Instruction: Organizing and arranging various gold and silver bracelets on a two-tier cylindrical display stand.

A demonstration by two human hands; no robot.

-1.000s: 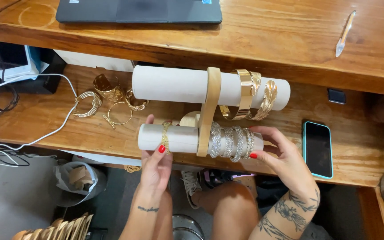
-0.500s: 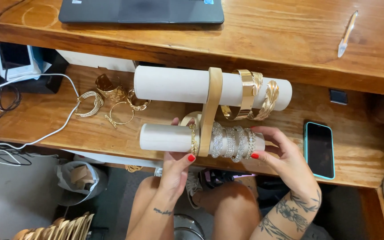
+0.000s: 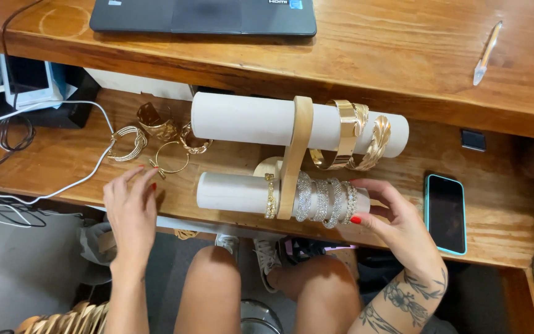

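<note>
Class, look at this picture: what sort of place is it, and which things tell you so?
Probably a jewellery seller's or maker's work desk: a two-tier bracelet stand, loose gold bangles on the wooden shelf, a laptop above.

Looks like a small jewellery seller's desk: two-level wooden desk (image 3: pixel 403 68), white roll bracelet stand (image 3: pixel 261 120) loaded with gold bangles (image 3: pixel 347 133), dark laptop (image 3: pixel 205 15), tangled white cables (image 3: pixel 44 124).

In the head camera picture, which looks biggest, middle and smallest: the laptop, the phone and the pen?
1. Laptop, largest, even cut off by the top edge.
2. Phone.
3. Pen, thinnest and smallest.
The pen lies farther from the camera, but the order stays plain.
</note>
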